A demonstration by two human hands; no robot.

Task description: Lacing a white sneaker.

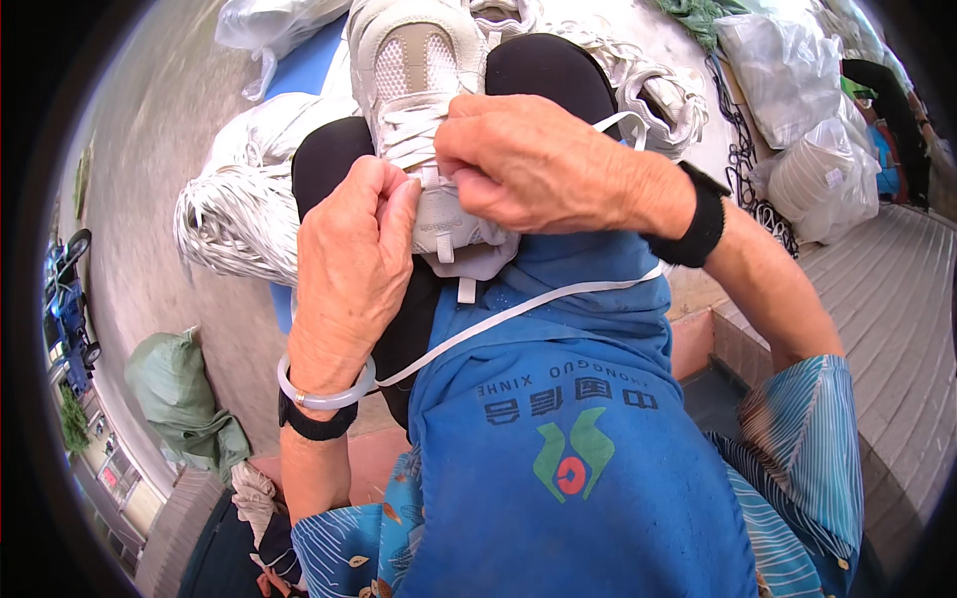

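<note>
A white sneaker (411, 55) rests between my black-clad knees, toe pointing away and heel toward me. Its flat white shoelace (411, 128) criss-crosses the tongue. At the left side of the shoe's opening, my left hand (351, 244) is closed, thumb and forefinger pinching the lace. My right hand (543, 164) is closed too, fingers curled on the lace at the right eyelets; its fingertips are partly hidden. A long pale strip of lace (528, 304) loops behind my right wrist and crosses my blue apron (558, 439) to the bracelet (324, 399) on my left wrist.
A bundle of white laces (234, 219) hangs beside my left knee. More white sneakers (663, 105) lie beyond my right knee. Clear plastic bags (788, 80) stand at the right, near black cords (740, 140). A green sack (184, 399) sits on the ground at left.
</note>
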